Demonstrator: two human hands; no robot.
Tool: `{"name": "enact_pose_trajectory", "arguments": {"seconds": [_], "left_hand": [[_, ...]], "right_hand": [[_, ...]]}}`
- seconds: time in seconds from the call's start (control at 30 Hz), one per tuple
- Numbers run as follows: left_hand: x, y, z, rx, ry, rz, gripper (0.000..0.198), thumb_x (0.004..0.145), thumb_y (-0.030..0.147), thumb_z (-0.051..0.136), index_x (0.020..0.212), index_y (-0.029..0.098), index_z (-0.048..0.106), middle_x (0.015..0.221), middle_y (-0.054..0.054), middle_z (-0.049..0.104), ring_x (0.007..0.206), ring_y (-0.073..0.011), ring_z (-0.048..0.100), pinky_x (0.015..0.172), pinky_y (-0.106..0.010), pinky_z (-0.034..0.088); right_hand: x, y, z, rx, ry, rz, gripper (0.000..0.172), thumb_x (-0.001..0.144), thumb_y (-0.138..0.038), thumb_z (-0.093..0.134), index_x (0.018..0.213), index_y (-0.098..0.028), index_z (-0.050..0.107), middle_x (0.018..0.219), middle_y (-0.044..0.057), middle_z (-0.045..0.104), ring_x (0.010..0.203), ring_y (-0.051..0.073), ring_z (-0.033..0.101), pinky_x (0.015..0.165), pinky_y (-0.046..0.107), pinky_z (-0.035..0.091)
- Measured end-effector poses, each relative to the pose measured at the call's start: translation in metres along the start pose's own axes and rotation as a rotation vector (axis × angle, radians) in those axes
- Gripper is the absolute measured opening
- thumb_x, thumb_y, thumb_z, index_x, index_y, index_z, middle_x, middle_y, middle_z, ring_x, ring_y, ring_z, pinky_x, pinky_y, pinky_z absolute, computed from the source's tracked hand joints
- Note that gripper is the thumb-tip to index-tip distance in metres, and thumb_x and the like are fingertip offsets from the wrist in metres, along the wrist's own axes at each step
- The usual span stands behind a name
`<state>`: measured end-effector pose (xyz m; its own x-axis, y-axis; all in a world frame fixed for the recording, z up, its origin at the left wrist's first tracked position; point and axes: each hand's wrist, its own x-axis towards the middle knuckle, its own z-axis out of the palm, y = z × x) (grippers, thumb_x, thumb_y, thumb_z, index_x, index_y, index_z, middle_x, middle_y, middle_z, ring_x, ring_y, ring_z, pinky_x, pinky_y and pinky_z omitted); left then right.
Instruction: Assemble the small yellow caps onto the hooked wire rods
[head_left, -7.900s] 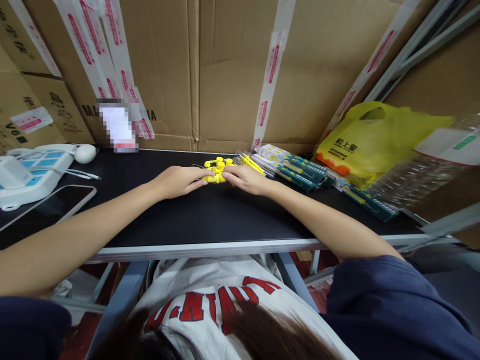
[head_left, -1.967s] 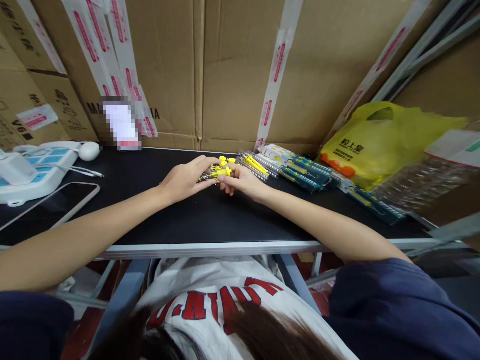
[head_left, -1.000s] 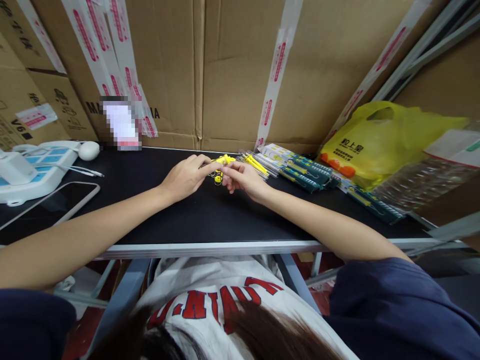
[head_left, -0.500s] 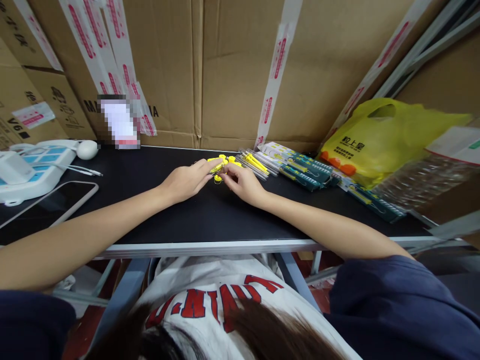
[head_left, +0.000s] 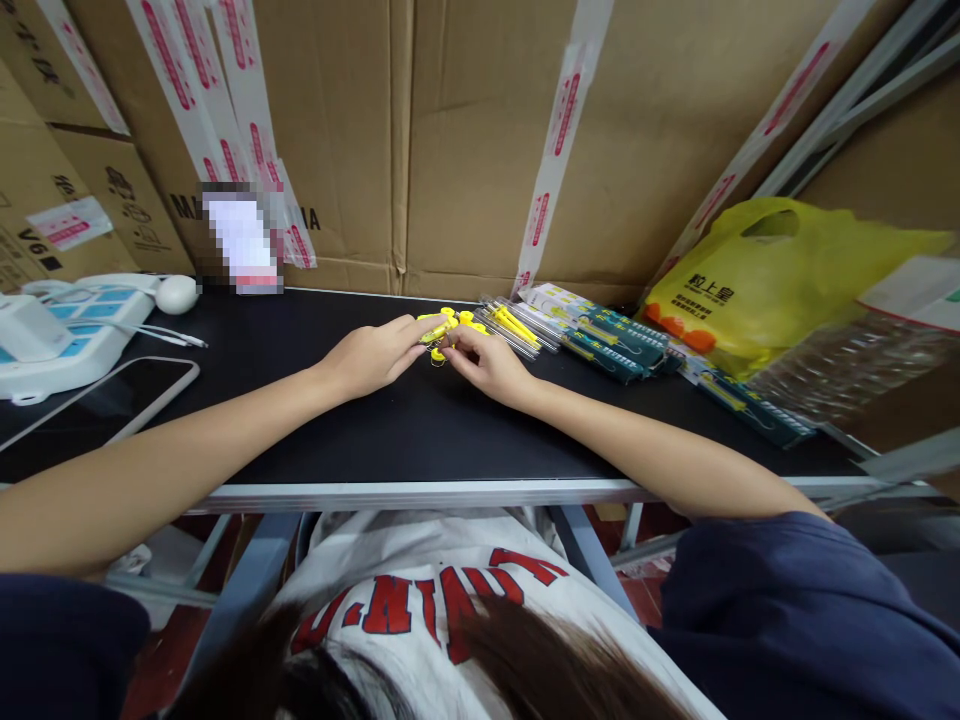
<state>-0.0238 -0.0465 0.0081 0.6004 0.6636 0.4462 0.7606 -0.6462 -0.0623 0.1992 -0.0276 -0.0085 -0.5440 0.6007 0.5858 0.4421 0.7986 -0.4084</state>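
Near the back middle of the black table, my left hand is closed on a small yellow piece between thumb and fingers. Facing it, my right hand pinches at the same piece's right end; a thin wire shows by its fingertips. More yellow pieces lie just behind and between the hands, one with a wire loop below it. Right of them are thin metal rods with yellow parts. Packs with a dark green print lie farther right.
A yellow plastic bag and a clear plastic package stand at the right. On the left are a power strip, a phone and white cables. Tall cardboard lines the back, with a blurred phone-like screen against it.
The view has shifted slightly. Both hands keep nearly the same place and hold at the yellow piece.
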Motion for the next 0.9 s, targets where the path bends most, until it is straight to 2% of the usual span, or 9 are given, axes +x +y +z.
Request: {"name": "enact_pose_trajectory", "arguments": {"seconds": [0.17, 0.27, 0.33, 0.5, 0.7, 0.9], "left_hand": [[0.0, -0.002, -0.001, -0.147, 0.088, 0.023, 0.049, 0.1, 0.031, 0.04, 0.148, 0.024, 0.039, 0.135, -0.007, 0.059, 0.115, -0.0211, 0.063, 0.091, -0.03, 0.052], [0.001, -0.002, -0.001, -0.249, 0.154, 0.069, 0.048, 0.1, 0.03, 0.04, 0.147, 0.02, 0.04, 0.144, -0.008, 0.054, 0.126, -0.021, 0.057, 0.103, -0.033, 0.048], [0.001, -0.001, -0.001, -0.305, 0.165, 0.095, 0.047, 0.099, 0.028, 0.041, 0.145, 0.018, 0.041, 0.143, -0.01, 0.055, 0.126, -0.0204, 0.057, 0.105, -0.032, 0.047], [0.002, 0.003, 0.0, -0.37, 0.108, 0.145, 0.045, 0.096, 0.025, 0.042, 0.14, 0.016, 0.042, 0.134, -0.012, 0.059, 0.115, -0.0199, 0.062, 0.099, -0.032, 0.049], [0.003, 0.005, 0.003, -0.447, 0.084, 0.043, 0.04, 0.092, 0.032, 0.045, 0.128, 0.016, 0.043, 0.11, -0.011, 0.066, 0.093, -0.0207, 0.067, 0.083, -0.034, 0.052], [0.004, 0.008, 0.003, -0.432, 0.022, -0.019, 0.036, 0.094, 0.04, 0.042, 0.123, 0.019, 0.042, 0.097, -0.006, 0.07, 0.08, -0.0197, 0.067, 0.072, -0.03, 0.048]], "right_hand": [[0.0, -0.004, -0.005, -0.002, 0.033, 0.02, 0.025, 0.095, -0.04, 0.047, 0.081, -0.021, 0.052, 0.066, -0.001, 0.052, 0.06, 0.014, 0.044, 0.063, 0.028, 0.034], [-0.001, -0.003, -0.004, 0.111, 0.097, 0.072, 0.022, 0.098, -0.038, 0.043, 0.082, -0.023, 0.046, 0.069, -0.001, 0.053, 0.063, 0.015, 0.047, 0.065, 0.029, 0.038], [0.0, -0.002, -0.003, 0.242, 0.109, 0.112, 0.02, 0.096, -0.04, 0.046, 0.085, -0.024, 0.042, 0.07, -0.002, 0.053, 0.063, 0.015, 0.049, 0.064, 0.028, 0.04], [0.003, -0.008, 0.001, 0.536, 0.002, 0.145, 0.028, 0.091, -0.05, 0.054, 0.098, -0.025, 0.041, 0.069, -0.004, 0.056, 0.055, 0.012, 0.049, 0.055, 0.026, 0.041], [0.003, -0.012, 0.003, 0.576, -0.011, 0.182, 0.038, 0.088, -0.06, 0.055, 0.096, -0.025, 0.044, 0.063, -0.005, 0.057, 0.05, 0.011, 0.049, 0.051, 0.026, 0.041], [0.002, -0.015, 0.005, 0.565, -0.01, 0.19, 0.04, 0.088, -0.063, 0.054, 0.092, -0.025, 0.041, 0.058, -0.007, 0.054, 0.046, 0.01, 0.047, 0.046, 0.024, 0.038]]}}
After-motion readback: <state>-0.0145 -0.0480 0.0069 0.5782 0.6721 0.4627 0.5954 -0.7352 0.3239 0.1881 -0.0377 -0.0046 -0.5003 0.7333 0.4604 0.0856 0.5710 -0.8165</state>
